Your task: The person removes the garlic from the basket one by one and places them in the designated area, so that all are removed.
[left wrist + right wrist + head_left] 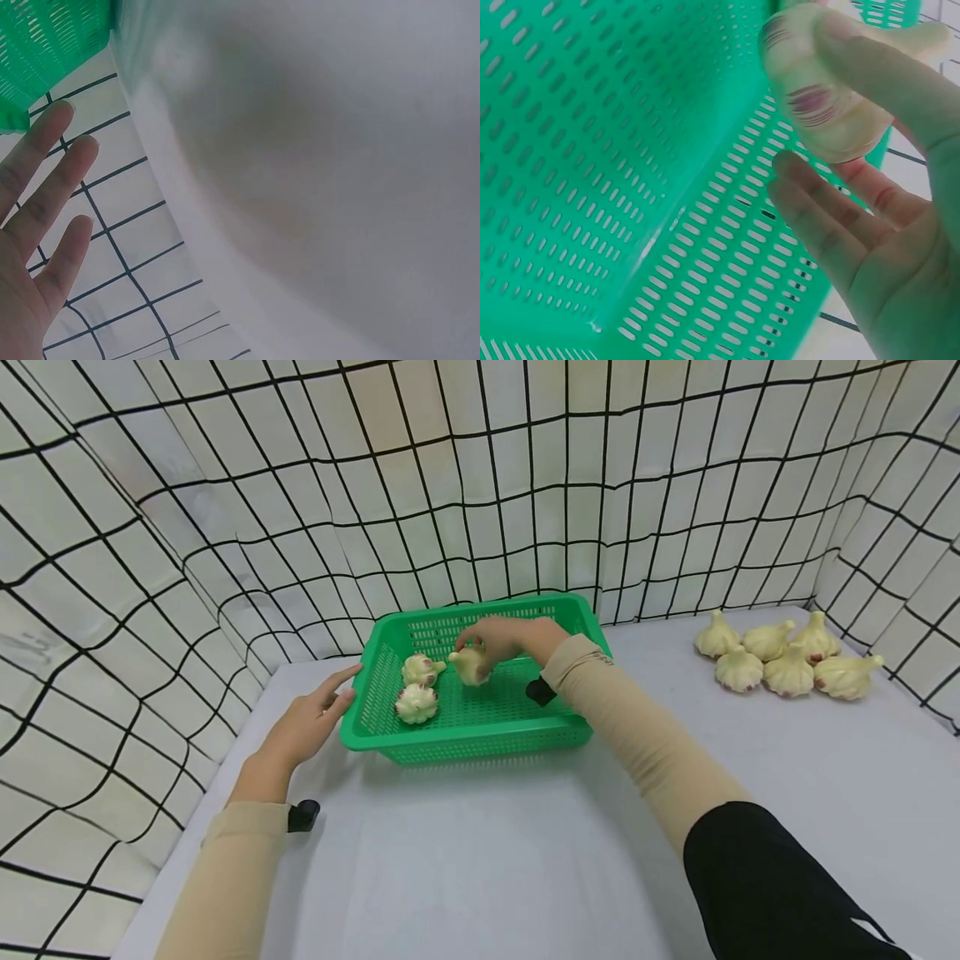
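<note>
We're likely placing | right hand (507, 637) pinches cream, purple-streaked garlic bulb (468, 669) inside green perforated plastic basket (480, 743) | left hand (302, 727) outstretched (rim contact unclear) | next probably needs gentle release

Right hand (504, 638) holding garlic bulb (469, 667), green basket (480, 740), two bulbs (416, 704) inside, left hand (302, 727) alongside

- No txt, nos. or brands were legible in any view.
- Black fabric sleeve (772, 877), R arm: small white mark (870, 930) showed, cut off, unreadable.
</note>
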`<state>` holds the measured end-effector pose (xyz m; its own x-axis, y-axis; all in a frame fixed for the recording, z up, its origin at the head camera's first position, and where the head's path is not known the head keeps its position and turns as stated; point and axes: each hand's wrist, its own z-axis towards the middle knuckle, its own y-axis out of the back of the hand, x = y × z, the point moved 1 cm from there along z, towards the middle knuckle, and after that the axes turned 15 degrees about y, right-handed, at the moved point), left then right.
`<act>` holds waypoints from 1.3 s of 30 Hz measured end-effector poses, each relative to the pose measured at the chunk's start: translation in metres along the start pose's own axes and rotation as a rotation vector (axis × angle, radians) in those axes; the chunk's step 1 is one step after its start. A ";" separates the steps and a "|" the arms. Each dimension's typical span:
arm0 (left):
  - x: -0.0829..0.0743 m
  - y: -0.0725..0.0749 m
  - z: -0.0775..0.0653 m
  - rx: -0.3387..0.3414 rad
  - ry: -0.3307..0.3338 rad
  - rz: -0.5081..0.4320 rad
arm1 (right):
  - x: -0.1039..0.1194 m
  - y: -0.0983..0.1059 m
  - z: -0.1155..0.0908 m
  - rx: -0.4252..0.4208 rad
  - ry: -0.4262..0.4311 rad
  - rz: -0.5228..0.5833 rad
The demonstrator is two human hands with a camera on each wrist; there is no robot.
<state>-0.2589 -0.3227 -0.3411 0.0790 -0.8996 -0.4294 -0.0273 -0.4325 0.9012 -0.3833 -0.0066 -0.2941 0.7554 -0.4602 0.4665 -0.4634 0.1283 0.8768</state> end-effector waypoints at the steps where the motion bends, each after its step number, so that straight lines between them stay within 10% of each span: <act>1: 0.000 0.000 0.000 -0.002 -0.001 0.002 | 0.001 0.001 -0.002 -0.011 0.009 0.004; 20: 0.001 0.000 -0.001 -0.004 -0.016 -0.002 | 0.017 0.017 -0.039 -0.151 0.182 0.143; 39: -0.001 0.000 -0.002 -0.004 -0.024 0.009 | 0.026 0.026 -0.101 -0.314 0.167 0.244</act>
<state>-0.2575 -0.3215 -0.3401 0.0548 -0.9048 -0.4222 -0.0240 -0.4239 0.9054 -0.3287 0.0738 -0.2476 0.7176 -0.2379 0.6545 -0.4938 0.4889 0.7191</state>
